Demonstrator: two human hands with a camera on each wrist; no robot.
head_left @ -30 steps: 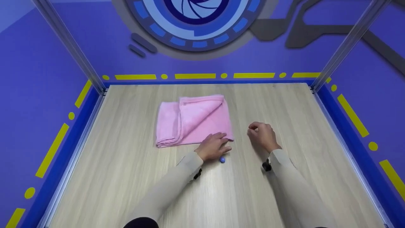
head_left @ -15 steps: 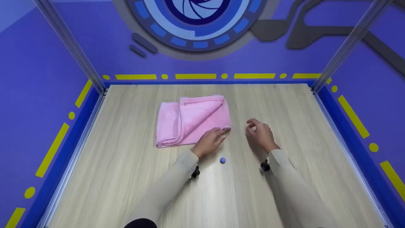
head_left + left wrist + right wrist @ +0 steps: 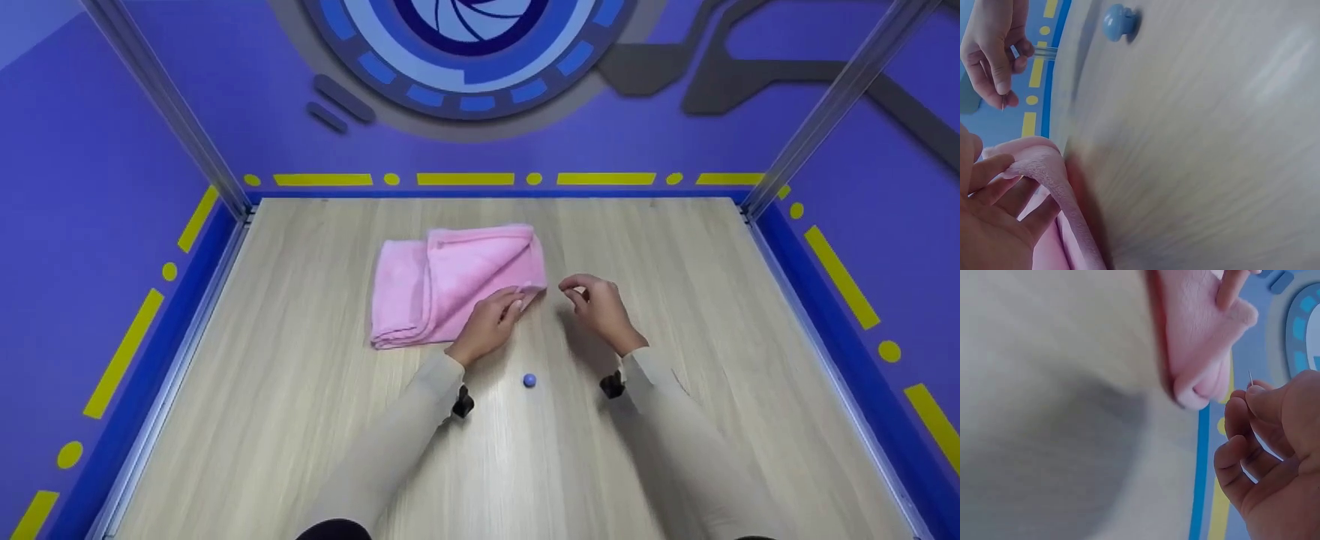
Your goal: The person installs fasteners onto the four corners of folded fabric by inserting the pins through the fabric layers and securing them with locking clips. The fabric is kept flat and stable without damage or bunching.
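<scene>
A folded pink towel (image 3: 405,292) lies on the wooden table. My left hand (image 3: 486,326) pinches its near right edge and holds it raised; in the left wrist view the thumb is on top and the fingers are under the fabric (image 3: 1044,166). To the right of the towel, my right hand (image 3: 602,313) is held above the table. Between its thumb and index finger it pinches a thin metal pin (image 3: 1250,377), whose point sticks out past the fingertips. A small blue mushroom-shaped knob (image 3: 1120,22) rests on the table, nearer to me than both hands.
The pale wooden table (image 3: 300,420) is bounded at the back and sides by blue-purple panels (image 3: 90,225) with yellow marks. Metal posts (image 3: 180,120) stand at the back corners.
The left hand has drawn back slightly from the towel's right corner and now lifts its near edge. The right hand has moved left, closer to the towel. The blue knob has stayed put.
</scene>
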